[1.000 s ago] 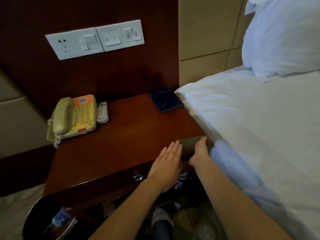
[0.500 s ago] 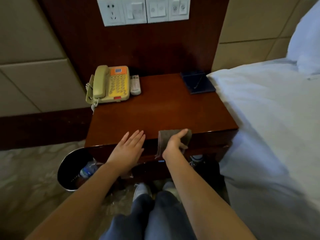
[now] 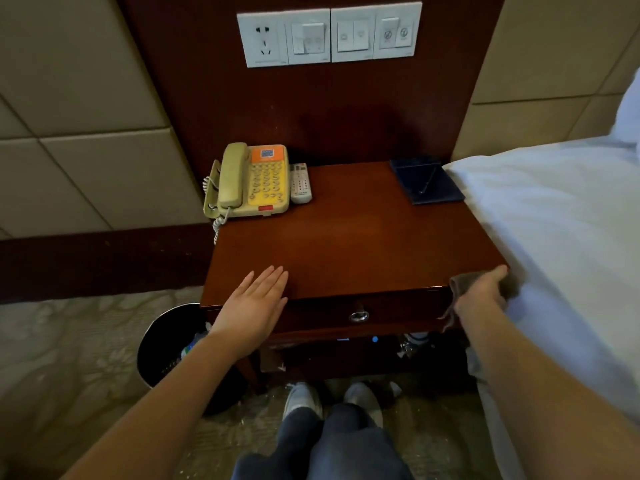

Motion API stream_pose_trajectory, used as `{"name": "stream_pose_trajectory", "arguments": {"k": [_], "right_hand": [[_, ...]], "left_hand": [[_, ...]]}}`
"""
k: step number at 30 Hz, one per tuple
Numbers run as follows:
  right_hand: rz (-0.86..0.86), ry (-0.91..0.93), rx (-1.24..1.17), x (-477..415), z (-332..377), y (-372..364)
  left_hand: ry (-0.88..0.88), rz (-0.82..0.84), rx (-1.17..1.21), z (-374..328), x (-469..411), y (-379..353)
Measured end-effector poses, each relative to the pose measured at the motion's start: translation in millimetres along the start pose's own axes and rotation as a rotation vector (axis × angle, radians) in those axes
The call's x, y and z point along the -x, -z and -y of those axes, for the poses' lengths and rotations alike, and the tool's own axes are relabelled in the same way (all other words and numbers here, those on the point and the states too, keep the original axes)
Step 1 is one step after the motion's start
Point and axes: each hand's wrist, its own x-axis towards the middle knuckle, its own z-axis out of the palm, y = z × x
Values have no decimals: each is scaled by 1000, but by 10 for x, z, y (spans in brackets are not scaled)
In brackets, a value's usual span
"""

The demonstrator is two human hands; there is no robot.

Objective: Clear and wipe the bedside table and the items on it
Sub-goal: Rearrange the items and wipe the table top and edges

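Left grip lies flat on the bench at its front edge, near the left corner, fingers straight and close together. Right grip curls round a brown cloth at the front right corner, just beside the bed. A phone sits at the back left corner, with a remote just beside it on its right. A dark blue folder lies at the back right corner. A bin stands on the floor by the front left corner.

Reddish-brown bedside table, beige-and-yellow telephone with orange label, grey-brown cloth, dark-blue folder, white bedsheet.
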Motion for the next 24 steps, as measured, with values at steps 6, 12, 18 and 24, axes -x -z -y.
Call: {"name": "stream_pose_trajectory", "arguments": {"k": [6,12,18,24], "right_hand": [[-46,399,481,306,-231,-310],[232,997,1201,1071,-933,-408],[621,1322,1528,2015,-1246,-961],[1185,1170,1485,2487,-909,-1417]], "left_hand": [[-13,-16,-34,70,162,106],[130,-16,-14,258,462,206],[382,-127,189,520,785,288],[493,-141,338,550,938,279]]}}
